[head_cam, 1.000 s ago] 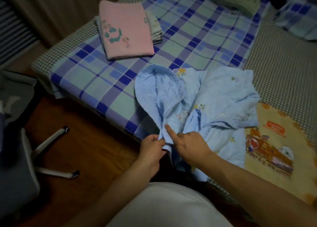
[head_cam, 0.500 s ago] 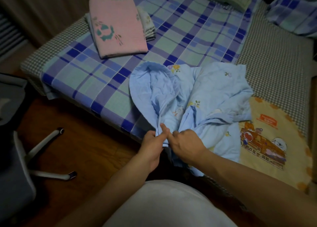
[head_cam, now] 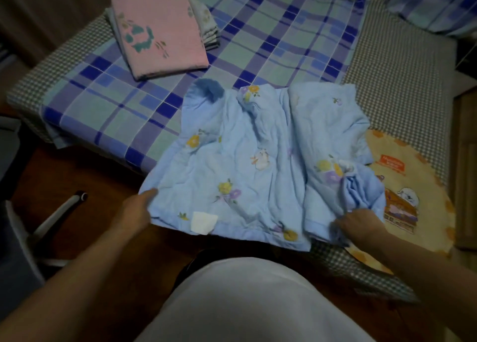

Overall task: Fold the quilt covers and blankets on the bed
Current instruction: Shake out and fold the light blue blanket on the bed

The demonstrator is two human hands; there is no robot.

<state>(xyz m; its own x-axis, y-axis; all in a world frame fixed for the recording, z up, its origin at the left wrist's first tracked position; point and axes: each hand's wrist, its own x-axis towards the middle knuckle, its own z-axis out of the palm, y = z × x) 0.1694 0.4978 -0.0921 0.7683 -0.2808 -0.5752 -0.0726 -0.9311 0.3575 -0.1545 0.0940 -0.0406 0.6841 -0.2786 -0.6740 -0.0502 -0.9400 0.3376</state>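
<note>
My left hand [head_cam: 135, 211] pinches the near left corner of the light blue blanket [head_cam: 247, 171]; my right hand [head_cam: 357, 223] grips the bunched near right edge. The near hem runs taut between them, left to right, along the bed's [head_cam: 395, 88] near edge. From my fingers the blanket lies forward, rumpled, its far end reaching toward the folded pink blanket [head_cam: 157, 26]. Its long axis appears to run side to side, though creases obscure this. The far right portion is doubled over, nearer my right hand, which I judge better placed to straighten it.
</note>
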